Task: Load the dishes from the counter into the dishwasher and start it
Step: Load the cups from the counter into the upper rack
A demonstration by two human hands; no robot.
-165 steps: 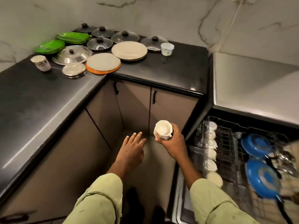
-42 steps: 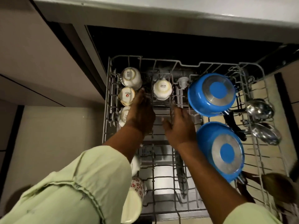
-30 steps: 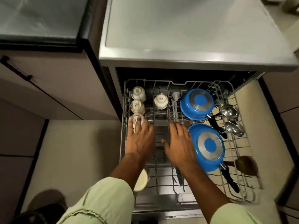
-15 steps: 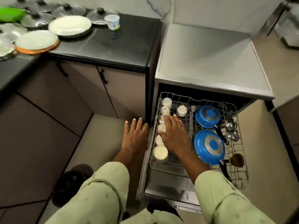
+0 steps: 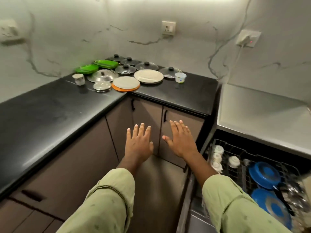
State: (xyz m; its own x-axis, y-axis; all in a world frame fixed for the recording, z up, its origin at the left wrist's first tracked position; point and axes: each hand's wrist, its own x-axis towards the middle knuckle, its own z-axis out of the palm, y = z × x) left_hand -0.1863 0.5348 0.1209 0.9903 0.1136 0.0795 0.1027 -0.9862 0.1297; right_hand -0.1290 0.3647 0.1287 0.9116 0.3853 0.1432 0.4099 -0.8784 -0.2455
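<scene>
My left hand [image 5: 138, 143] and my right hand [image 5: 180, 140] hover empty with fingers spread, in front of the corner cabinets. On the black counter [image 5: 50, 115] stand a patterned cup [image 5: 78, 79], a white cup [image 5: 180, 77], two white plates [image 5: 125, 83] [image 5: 148, 76], steel lids [image 5: 102, 75], several glass lids [image 5: 146, 66] and green plates [image 5: 86, 68]. The dishwasher rack [image 5: 239, 152] is pulled out at lower right. It holds white cups [image 5: 218, 156] and two blue pans [image 5: 263, 174].
The dishwasher's grey top [image 5: 260, 115] lies right of the counter. Brown cabinet doors [image 5: 146, 121] with black handles fill the corner. Two wall sockets [image 5: 168, 28] sit above, one with a plugged cable [image 5: 247, 38]. The floor between cabinets and dishwasher is bare.
My view has swung up from the rack to the counter corner. Both hands have left the rack and moved left, empty; the cup I carried earlier now sits in the rack.
</scene>
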